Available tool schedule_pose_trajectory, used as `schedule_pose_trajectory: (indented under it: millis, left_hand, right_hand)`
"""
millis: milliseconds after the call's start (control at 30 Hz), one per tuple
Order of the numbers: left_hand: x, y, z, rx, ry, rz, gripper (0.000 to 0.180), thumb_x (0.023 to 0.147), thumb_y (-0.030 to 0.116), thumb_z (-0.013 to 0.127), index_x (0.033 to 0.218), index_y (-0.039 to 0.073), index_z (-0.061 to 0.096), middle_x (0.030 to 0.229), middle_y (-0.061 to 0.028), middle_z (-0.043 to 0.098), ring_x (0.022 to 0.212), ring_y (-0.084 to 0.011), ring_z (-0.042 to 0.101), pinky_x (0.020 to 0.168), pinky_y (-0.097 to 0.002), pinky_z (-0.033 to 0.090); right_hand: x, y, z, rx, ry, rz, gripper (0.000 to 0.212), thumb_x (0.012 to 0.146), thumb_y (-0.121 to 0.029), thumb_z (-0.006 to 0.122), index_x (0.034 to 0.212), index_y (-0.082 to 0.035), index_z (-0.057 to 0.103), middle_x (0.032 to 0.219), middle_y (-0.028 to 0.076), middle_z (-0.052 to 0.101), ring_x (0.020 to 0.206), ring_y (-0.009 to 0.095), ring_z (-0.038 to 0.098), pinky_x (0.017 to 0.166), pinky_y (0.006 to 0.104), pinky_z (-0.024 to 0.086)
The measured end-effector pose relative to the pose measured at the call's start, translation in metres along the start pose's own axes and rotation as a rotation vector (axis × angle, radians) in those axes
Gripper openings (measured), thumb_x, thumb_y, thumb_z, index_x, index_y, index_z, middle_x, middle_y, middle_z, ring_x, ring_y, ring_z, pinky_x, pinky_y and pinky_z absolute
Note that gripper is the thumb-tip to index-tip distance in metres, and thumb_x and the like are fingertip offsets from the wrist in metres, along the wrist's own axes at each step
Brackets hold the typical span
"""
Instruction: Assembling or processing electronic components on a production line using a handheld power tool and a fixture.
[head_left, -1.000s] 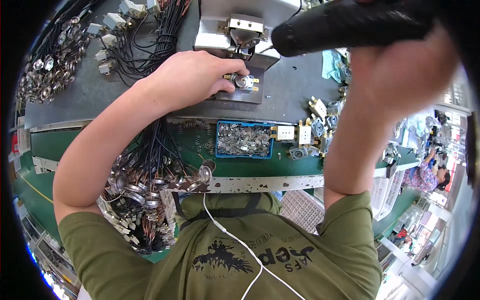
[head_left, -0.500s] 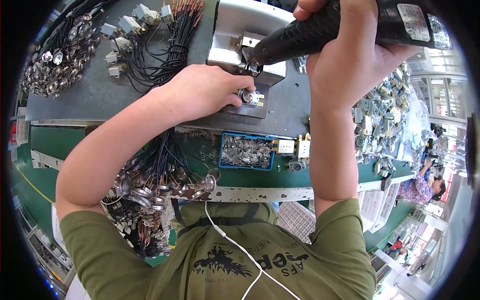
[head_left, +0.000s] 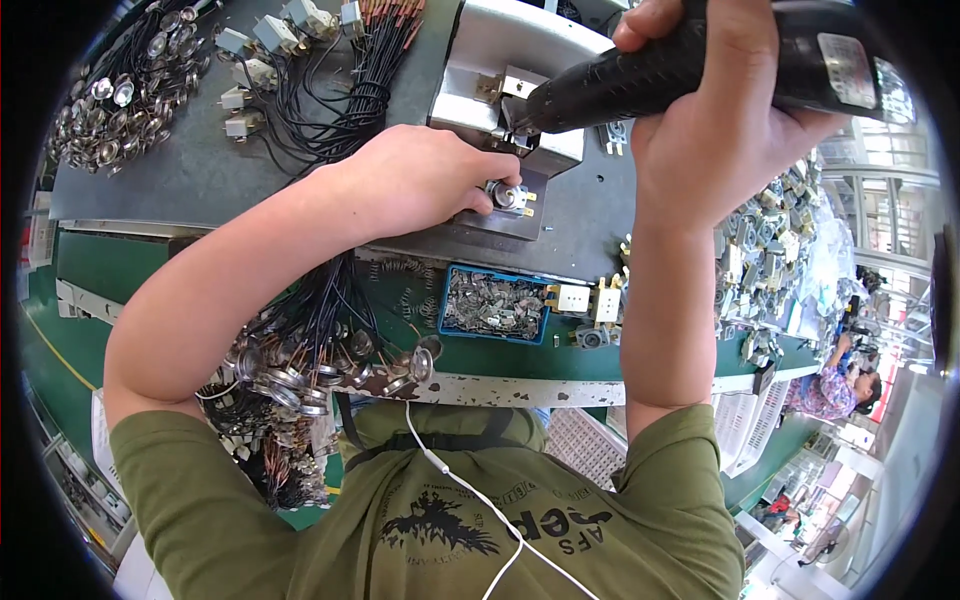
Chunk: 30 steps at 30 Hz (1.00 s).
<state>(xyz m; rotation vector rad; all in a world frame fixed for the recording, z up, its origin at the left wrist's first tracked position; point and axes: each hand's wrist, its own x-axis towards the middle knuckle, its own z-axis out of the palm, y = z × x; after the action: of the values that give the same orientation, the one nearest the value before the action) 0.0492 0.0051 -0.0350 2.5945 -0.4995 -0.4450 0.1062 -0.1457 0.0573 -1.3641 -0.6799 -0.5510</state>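
My left hand (head_left: 415, 182) is closed, thumb and forefinger pinching a small round metal switch-like part (head_left: 507, 197) with brass tabs. That part rests on a dark metal block (head_left: 495, 222). In my right hand (head_left: 705, 140) is a black tapered power tool (head_left: 620, 88), which looks like an electric screwdriver. Its narrow end points down and left, in front of a silver metal bracket (head_left: 462, 70) standing behind the block. Whether the tip touches anything cannot be made out. White and brass pieces sit on the bracket near the tip.
Near the bench edge stands a blue tray (head_left: 443, 318) of small metal pieces, with white-and-brass parts (head_left: 573, 298) beside it. Bundled black wires (head_left: 350, 115) lie at the back left. Round metal cups (head_left: 130, 110) are piled far left. Metal parts (head_left: 765, 235) heap up right.
The bench shifts slightly rightward in the view. Both hands keep their grips, the left on the metal part and the right on the power tool.
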Motion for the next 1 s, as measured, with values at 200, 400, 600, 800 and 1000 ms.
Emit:
schedule_pose_trajectory:
  millis: [200, 400, 600, 800, 1000]
  left_hand:
    - [0.0, 0.002, 0.001, -0.005, 0.015, 0.021, 0.033, 0.098, 0.032, 0.065, 0.13, 0.023, 0.064, 0.097, -0.0118, 0.074, 0.095, -0.035, 0.071, 0.081, -0.0475, 0.056]
    - [-0.004, 0.004, -0.001, 0.0, -0.031, -0.017, 0.031, 0.098, 0.031, 0.064, 0.127, 0.021, 0.065, 0.103, -0.0104, 0.075, 0.097, -0.0317, 0.073, 0.083, -0.0461, 0.056]
    - [-0.001, 0.003, -0.001, 0.017, -0.005, -0.007, 0.032, 0.097, 0.032, 0.064, 0.127, 0.022, 0.068, 0.1, -0.0111, 0.076, 0.095, -0.0326, 0.073, 0.082, -0.0457, 0.057]
    - [-0.006, -0.005, 0.015, 0.009, 0.146, 0.045, 0.033, 0.095, 0.033, 0.067, 0.126, 0.023, 0.071, 0.099, -0.0129, 0.076, 0.092, -0.0338, 0.073, 0.08, -0.0459, 0.058]
    - [-0.003, 0.002, 0.003, 0.036, 0.083, 0.024, 0.034, 0.095, 0.032, 0.069, 0.128, 0.022, 0.069, 0.102, -0.01, 0.076, 0.099, -0.0328, 0.072, 0.086, -0.0461, 0.057]
  right_hand:
    - [-0.01, 0.003, 0.012, 0.061, 0.041, 0.019, 0.028, 0.092, -0.012, 0.079, 0.108, -0.001, 0.058, 0.084, 0.011, 0.069, 0.057, 0.015, 0.065, 0.051, 0.0277, 0.053]
    - [0.001, -0.007, 0.007, 0.108, -0.171, 0.1, 0.054, 0.088, -0.013, 0.083, 0.129, -0.002, 0.05, 0.094, 0.012, 0.072, 0.07, 0.017, 0.069, 0.058, 0.0268, 0.056]
    - [0.015, 0.006, 0.017, 0.238, -0.128, 0.19, 0.057, 0.091, -0.004, 0.073, 0.138, 0.0, 0.042, 0.108, 0.017, 0.074, 0.082, 0.019, 0.073, 0.065, 0.027, 0.059]
    - [0.0, 0.0, 0.005, 0.143, -0.04, 0.161, 0.039, 0.09, -0.002, 0.072, 0.123, 0.002, 0.05, 0.088, 0.011, 0.07, 0.057, 0.013, 0.064, 0.05, 0.0277, 0.054]
    - [-0.02, -0.015, -0.025, 0.004, -0.034, 0.162, 0.017, 0.091, -0.007, 0.073, 0.101, 0.005, 0.066, 0.076, 0.011, 0.069, 0.053, 0.014, 0.063, 0.049, 0.0277, 0.052]
